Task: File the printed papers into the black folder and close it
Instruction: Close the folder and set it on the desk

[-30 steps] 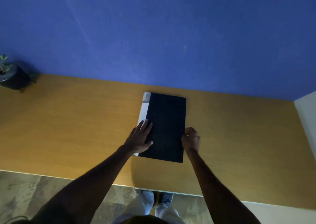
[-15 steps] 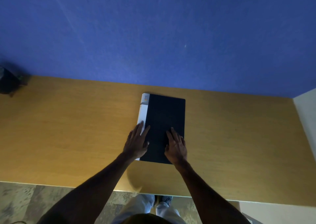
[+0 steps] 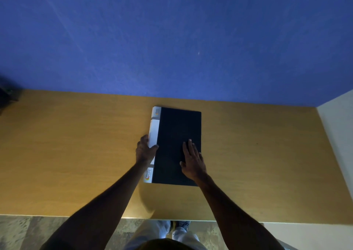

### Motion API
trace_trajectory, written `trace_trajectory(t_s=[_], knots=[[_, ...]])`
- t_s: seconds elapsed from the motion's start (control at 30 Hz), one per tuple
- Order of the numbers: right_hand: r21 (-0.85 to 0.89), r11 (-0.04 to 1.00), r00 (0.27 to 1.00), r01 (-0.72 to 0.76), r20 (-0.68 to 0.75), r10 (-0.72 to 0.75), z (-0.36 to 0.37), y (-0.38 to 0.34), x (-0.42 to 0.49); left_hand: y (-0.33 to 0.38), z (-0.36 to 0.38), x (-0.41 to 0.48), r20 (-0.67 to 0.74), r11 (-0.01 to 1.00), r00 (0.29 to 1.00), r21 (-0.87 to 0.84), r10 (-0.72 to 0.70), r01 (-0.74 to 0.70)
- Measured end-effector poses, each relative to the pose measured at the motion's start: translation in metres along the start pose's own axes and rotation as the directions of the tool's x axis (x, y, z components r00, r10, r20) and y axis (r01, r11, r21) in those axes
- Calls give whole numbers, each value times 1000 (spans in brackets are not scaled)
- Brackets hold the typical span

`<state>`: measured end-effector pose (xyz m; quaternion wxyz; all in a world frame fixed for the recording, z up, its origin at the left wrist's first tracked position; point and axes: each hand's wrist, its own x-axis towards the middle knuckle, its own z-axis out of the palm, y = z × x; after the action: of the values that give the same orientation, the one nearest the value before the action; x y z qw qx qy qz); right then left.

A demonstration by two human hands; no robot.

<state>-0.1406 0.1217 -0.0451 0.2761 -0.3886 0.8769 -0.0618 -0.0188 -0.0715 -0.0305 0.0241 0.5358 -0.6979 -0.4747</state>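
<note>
The black folder [image 3: 177, 135] lies closed and flat on the wooden desk [image 3: 76, 154], its white spine with a printed logo along its left edge. My left hand [image 3: 145, 149] grips that spine, thumb over the top and fingers curled at the side. Flat on the cover's near right part rests my right hand [image 3: 193, 161], fingers spread. No printed papers are visible; the shut cover hides whatever is inside.
A blue wall [image 3: 172, 39] rises right behind the desk. A dark object [image 3: 6, 96] sits at the desk's far left edge. A pale wall [image 3: 340, 135] bounds the right side. The desk's front edge [image 3: 76, 215] runs near my legs.
My left hand slid off the cover and took hold of the spine. My right hand stayed flat on the cover, a little farther right. The view shifted slightly, and the dark object moved nearer the frame's left edge.
</note>
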Motion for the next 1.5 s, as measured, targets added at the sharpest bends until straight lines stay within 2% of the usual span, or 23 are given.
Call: trace_trajectory(t_s=[0.17, 0.4, 0.57, 0.63, 0.7, 0.8, 0.9, 1.0, 1.13, 1.27, 1.5], knots=[[-11, 1000, 999, -27, 16, 28, 1, -6, -2, -5, 1, 0, 98, 954, 984, -250, -148, 169], [61, 998, 999, -30, 21, 29, -10, -1, -9, -3, 13, -22, 174, 843, 964, -470, -202, 262], [325, 939, 983, -111, -105, 152, -27, 24, -10, 3, 13, -30, 265, 755, 939, -564, -217, 334], [444, 882, 954, -157, -163, 252, -32, 36, -12, 5, 12, -35, 296, 739, 935, -583, -194, 338], [573, 794, 921, -204, -162, 353, -37, 44, -15, 8, 11, -40, 325, 723, 931, -601, -168, 341], [654, 721, 883, -227, -174, 436, -49, 48, -20, 9, 8, -48, 349, 721, 929, -611, -126, 327], [726, 661, 855, -191, -208, 476, -63, 49, -26, 10, 1, -58, 339, 731, 937, -616, -91, 294], [790, 591, 856, -164, -183, 483, -79, 45, -29, 16, -8, -68, 312, 734, 948, -632, -55, 250], [833, 539, 854, -122, -189, 484, -89, 27, -27, 23, -23, -78, 201, 707, 975, -676, -97, 209], [853, 518, 861, -71, -209, 463, -89, -2, -20, 14, -50, -79, 99, 710, 987, -686, -129, 162], [854, 520, 889, -17, -225, 400, -78, -74, -1, -11, -120, -62, 44, 723, 991, -681, -125, 121]])
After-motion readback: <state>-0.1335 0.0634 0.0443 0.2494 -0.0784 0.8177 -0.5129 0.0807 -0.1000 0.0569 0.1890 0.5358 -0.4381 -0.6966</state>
